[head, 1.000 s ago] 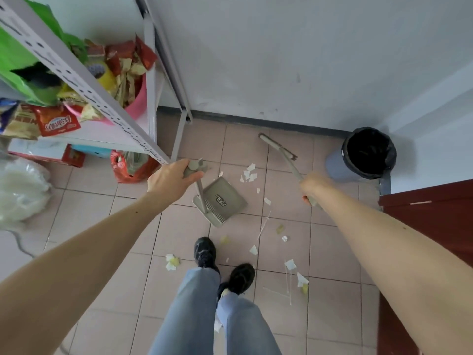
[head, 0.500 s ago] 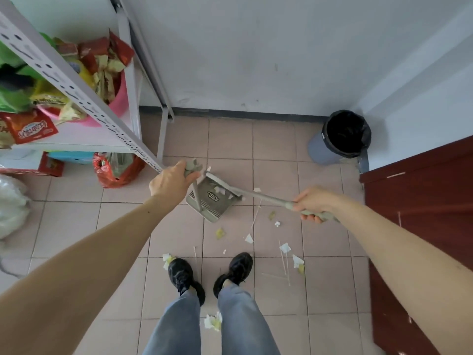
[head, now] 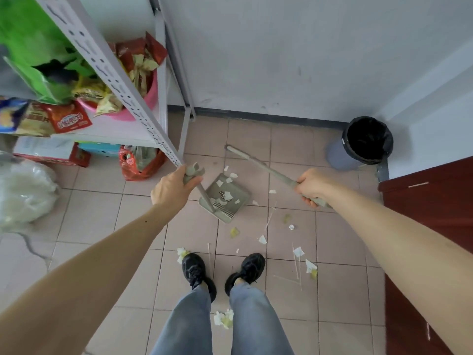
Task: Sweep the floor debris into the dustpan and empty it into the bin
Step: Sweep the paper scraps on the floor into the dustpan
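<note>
My left hand [head: 174, 188] grips the top of the long handle of a grey-green dustpan [head: 240, 193] that rests on the tiled floor with several white paper scraps inside it. My right hand [head: 311, 185] grips the handle of a matching broom [head: 258, 162], whose head points away toward the back wall, just beyond the pan. More paper scraps [head: 262, 239] and thin sticks lie scattered on the tiles between the pan and my shoes. A grey bin [head: 363, 142] with a black liner stands in the far right corner.
A metal shelf rack [head: 143, 111] full of snack packets and a pink basin stands at the left, with a red bag [head: 139, 162] under it. A white plastic bag [head: 23, 190] lies at far left. A dark red door [head: 430, 201] closes in the right side.
The broom head has swung out of the dustpan's mouth and away toward the back wall. Paper scraps now lie inside the pan. My left hand still holds the dustpan handle.
</note>
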`<state>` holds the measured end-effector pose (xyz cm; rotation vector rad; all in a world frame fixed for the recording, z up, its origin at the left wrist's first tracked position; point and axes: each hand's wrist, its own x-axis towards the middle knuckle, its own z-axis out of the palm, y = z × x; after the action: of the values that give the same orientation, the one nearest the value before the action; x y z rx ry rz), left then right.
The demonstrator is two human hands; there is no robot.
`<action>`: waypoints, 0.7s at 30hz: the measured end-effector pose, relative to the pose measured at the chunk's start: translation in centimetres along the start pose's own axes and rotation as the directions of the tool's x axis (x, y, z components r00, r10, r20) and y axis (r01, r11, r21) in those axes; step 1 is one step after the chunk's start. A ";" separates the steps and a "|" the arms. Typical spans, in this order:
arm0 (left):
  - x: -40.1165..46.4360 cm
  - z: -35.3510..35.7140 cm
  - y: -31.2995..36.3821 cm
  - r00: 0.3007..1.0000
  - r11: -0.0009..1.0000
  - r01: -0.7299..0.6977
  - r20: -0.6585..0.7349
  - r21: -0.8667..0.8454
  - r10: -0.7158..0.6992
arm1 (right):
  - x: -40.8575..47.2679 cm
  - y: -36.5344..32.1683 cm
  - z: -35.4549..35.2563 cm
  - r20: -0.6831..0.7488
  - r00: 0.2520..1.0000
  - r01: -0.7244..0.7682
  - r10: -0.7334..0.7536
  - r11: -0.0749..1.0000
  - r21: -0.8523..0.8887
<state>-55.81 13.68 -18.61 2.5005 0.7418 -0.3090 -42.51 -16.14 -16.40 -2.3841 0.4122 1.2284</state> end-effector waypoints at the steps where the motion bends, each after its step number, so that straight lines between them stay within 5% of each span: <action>1: -0.3 -0.1 -0.6 1.000 1.000 0.012 -0.002 -0.006 -0.012 | 0.8 -0.6 0.7 -0.013 1.000 0.009 -0.009 1.000 -0.008; 12: -1.3 -1.3 -6.8 0.993 0.994 0.106 -0.046 0.021 -0.105 | 3.9 -4.8 7.3 -0.059 0.998 0.012 -0.018 0.996 -0.092; 21: 0.3 -2.1 -8.0 0.998 0.998 0.057 -0.023 0.029 -0.057 | -1.3 -2.6 10.3 0.182 0.982 -0.015 0.041 0.990 -0.143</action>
<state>-59.86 20.71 -20.18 2.5181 0.8244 -0.3150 -49.29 -8.69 -20.04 -2.3585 0.3109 1.5226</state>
